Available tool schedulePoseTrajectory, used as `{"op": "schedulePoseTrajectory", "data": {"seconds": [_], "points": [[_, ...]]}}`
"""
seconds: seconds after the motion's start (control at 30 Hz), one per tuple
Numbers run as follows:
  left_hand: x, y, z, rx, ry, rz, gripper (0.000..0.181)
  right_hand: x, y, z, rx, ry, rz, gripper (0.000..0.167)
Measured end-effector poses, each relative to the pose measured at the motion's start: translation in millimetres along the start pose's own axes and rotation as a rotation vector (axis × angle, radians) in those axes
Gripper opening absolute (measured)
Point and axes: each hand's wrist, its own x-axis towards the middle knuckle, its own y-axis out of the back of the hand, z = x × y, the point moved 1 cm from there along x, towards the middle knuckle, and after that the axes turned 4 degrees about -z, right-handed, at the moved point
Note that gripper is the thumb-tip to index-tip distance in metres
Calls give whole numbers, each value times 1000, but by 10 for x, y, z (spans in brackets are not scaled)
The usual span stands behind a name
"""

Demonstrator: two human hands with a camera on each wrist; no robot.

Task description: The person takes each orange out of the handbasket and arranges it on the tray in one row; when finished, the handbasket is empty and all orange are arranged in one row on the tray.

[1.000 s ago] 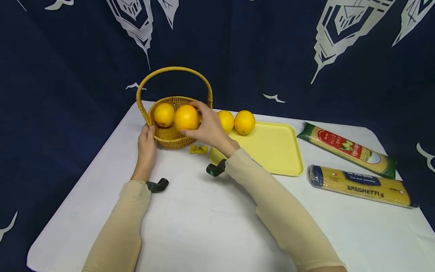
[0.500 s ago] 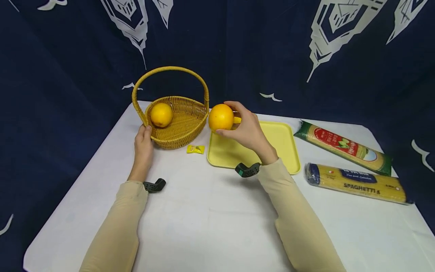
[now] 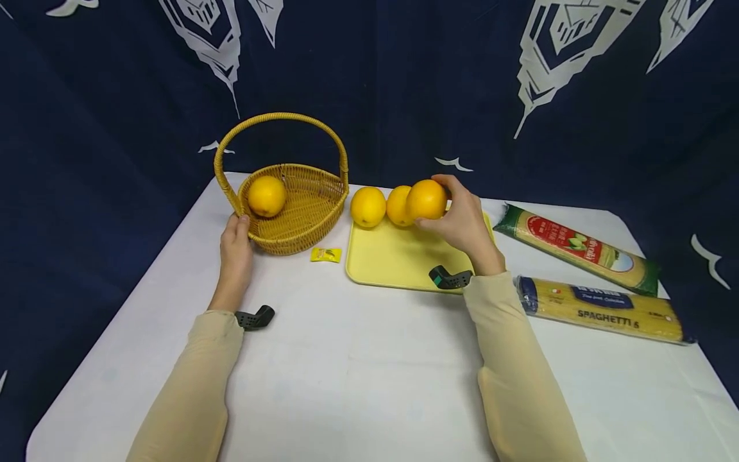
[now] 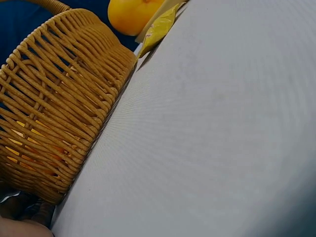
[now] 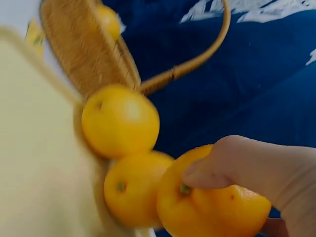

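My right hand (image 3: 469, 221) holds an orange (image 3: 426, 199) between thumb and fingers, above the back of a yellow tray (image 3: 398, 260). In the right wrist view the thumb presses beside the stem of this orange (image 5: 212, 207). Two oranges, a left one (image 3: 367, 206) and a middle one (image 3: 397, 206), sit side by side on the tray's back part. My left hand (image 3: 235, 256) holds the left side of a wicker basket (image 3: 294, 244) with a tall handle. One orange (image 3: 267, 196) lies inside it at the left. The left fingers are mostly hidden behind the basket.
A small yellow packet (image 3: 326, 255) lies between basket and tray. Right of the tray are a green-ended pasta pack (image 3: 577, 247) and a spaghetti pack (image 3: 606, 313). A dark blue patterned cloth (image 3: 369, 90) hangs behind the white table (image 3: 346, 385).
My right hand has carried the orange out of the basket and rightward over the tray. One orange stays in the basket. My left hand keeps its place on the basket.
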Motion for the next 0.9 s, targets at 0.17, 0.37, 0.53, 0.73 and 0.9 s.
{"op": "schedulePoseTrajectory", "data": {"seconds": [0.17, 0.37, 0.53, 0.73, 0.9], "points": [[4, 38, -17, -31, 9, 1, 54, 9, 12, 113, -58, -52, 45, 84], [14, 18, -2, -42, 2, -4, 54, 7, -74, 303, -83, -136, 32, 84], [-11, -6, -11, -13, 10, -5, 56, 6, -220, 505, -65, -161, 52, 86], [-13, 8, 4, -1, -15, -6, 58, 17, -232, 507, -48, -167, 50, 91], [12, -9, 5, -16, -12, -1, 56, -6, -208, 490, -19, -219, 48, 95]]}}
